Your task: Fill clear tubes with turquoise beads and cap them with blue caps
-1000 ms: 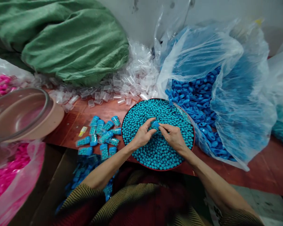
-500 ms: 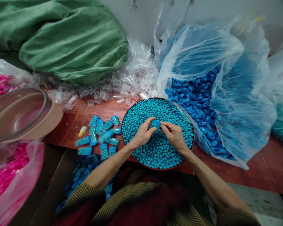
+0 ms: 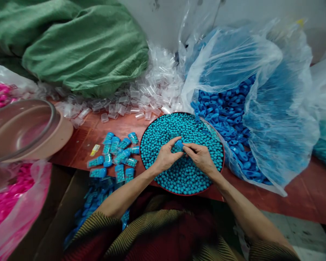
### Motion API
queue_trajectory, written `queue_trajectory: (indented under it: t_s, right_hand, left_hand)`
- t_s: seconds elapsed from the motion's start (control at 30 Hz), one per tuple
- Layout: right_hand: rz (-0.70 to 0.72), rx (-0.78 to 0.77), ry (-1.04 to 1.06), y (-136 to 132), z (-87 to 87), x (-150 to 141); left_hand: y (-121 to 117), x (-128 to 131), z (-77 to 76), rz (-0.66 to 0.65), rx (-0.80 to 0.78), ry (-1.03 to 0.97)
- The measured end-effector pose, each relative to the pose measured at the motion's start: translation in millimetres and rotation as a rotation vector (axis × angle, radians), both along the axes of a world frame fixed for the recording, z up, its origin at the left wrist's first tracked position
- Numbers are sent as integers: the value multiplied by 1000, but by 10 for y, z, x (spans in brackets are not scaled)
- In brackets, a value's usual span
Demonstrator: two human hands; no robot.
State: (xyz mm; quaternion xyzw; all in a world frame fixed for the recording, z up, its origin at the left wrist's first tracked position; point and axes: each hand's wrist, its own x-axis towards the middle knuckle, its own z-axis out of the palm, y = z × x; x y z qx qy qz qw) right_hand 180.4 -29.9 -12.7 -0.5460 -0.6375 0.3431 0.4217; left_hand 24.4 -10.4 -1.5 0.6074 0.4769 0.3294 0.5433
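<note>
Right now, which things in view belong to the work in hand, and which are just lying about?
Apparently in the work:
held blue-topped container
teal beads
filled containers
clear containers
blue plastic pieces

Apparently just lying about:
green fabric
basins
yellow tag
pink pieces

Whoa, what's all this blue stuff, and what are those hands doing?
A person's left hand and right hand are holding one small blue-capped container between their fingertips. They're above a round tub full of blue beads. On the red table to the left are more capped containers with beads inside. Loose blue plastic pieces spill from a bag on the right.
</note>
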Motion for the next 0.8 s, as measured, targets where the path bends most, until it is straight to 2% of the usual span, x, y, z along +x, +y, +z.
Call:
queue_trajectory:
  t_s: [0.17, 0.3, 0.4, 0.47, 0.57, 0.67, 0.8]
  right_hand:
    - [211, 24, -62, 51, 4, 100]
    - [246, 23, -39, 50, -19, 108]
    - [289, -73, 84, 57, -3, 136]
    - [257, -186, 220, 77, 19, 161]
    - [109, -271, 369, 106, 40, 154]
    - [22, -171, 246, 86, 47, 73]
    - [141, 84, -148, -24, 48, -83]
  left_hand:
    - [-25, -8, -8, -32, -47, -66]
    - [-24, -37, -66, -12, -85, -75]
    - [-15, -82, -60, -42, -142, -73]
    - [-20, -109, -36, -80, -161, -81]
    - [-51, -127, -9, -105, -133, -87]
    - [-92, -121, -9, -85, -98, -66]
    - [-123, -98, -31, -26, 14, -85]
